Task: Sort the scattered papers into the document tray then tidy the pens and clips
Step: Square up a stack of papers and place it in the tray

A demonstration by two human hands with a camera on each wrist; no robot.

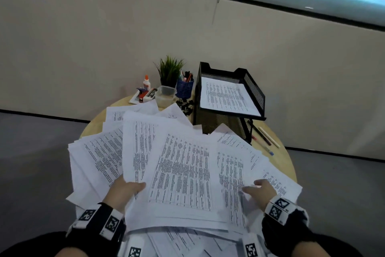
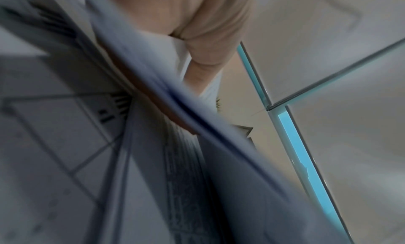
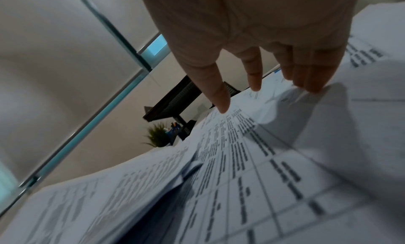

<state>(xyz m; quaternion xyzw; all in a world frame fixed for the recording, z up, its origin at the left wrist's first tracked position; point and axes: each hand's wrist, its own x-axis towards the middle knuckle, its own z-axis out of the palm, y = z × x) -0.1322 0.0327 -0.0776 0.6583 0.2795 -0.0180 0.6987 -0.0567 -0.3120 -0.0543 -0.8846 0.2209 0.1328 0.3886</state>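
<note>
Printed papers (image 1: 183,173) lie fanned and overlapping across the near half of the round table (image 1: 281,161). My left hand (image 1: 127,189) grips a sheaf of them at its near left edge, thumb on top. In the left wrist view, the thumb (image 2: 208,39) presses the papers (image 2: 153,74) from above and fingers show beneath. My right hand (image 1: 263,189) rests on the right side of the spread. In the right wrist view, its fingers (image 3: 254,81) are straight with the tips touching the papers (image 3: 241,161). The black mesh document tray (image 1: 257,88) stands at the back right with one sheet in its top tier.
Loose pens (image 1: 264,136) lie right of the tray. Black binder clips (image 1: 185,104) sit in front of a blue pen cup (image 1: 184,88). At the back left are a clear container (image 1: 165,94), a plant (image 1: 169,69), a glue bottle (image 1: 146,82) and a stapler (image 1: 141,95).
</note>
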